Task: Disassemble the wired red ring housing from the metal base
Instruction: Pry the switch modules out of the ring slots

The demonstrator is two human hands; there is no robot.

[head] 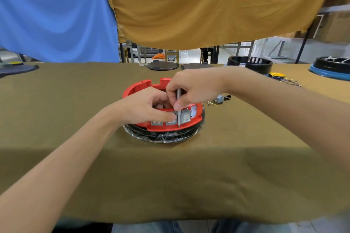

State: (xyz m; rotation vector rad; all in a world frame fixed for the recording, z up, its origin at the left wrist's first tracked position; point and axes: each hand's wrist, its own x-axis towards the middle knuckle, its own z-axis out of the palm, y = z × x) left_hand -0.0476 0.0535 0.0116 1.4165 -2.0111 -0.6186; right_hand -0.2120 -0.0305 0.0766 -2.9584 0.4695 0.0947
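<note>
Right now your right hand (193,89) pinches a thin silver screwdriver (178,108), held upright with its tip down at the near wall of the red ring housing (140,86), between two grey switches (185,116). Your left hand (145,107) curls over the ring's near wall, thumb pressing on a switch. The ring sits on a dark base (164,136) wrapped in clear film, in the middle of the brown table cloth (75,119). Bare cloth lies all around it. Small loose parts (220,98) lie just to its right. Two flat dark discs (162,66) sit by the far edge.
</note>
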